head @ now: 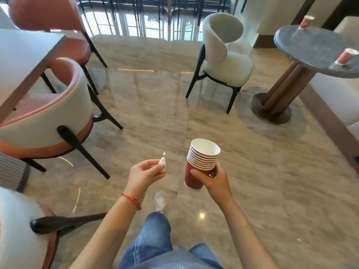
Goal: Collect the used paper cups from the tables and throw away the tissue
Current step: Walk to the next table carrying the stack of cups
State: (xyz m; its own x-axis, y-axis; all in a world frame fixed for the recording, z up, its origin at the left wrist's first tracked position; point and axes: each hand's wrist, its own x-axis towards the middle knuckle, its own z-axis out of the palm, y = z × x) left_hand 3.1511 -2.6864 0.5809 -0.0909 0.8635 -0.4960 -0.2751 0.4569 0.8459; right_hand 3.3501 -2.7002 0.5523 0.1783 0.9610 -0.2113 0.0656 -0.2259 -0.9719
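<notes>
A stack of nested red paper cups (202, 164) sits clamped in the right hand (215, 180), a crumpled tissue (162, 163) pinched in the left hand (144, 174), above glossy marble floor (155, 113), two more cups (346, 56) on the round grey table (314, 47).

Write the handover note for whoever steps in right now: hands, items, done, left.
Left hand: pinching the tissue.
Right hand: holding the cup stack, upright.
Still out: far cup and near cup, both on the round table ahead right.
Done: a stack of cups collected, tissue picked up.
Left: collect those two cups, bin the tissue. No bin in view.
</notes>
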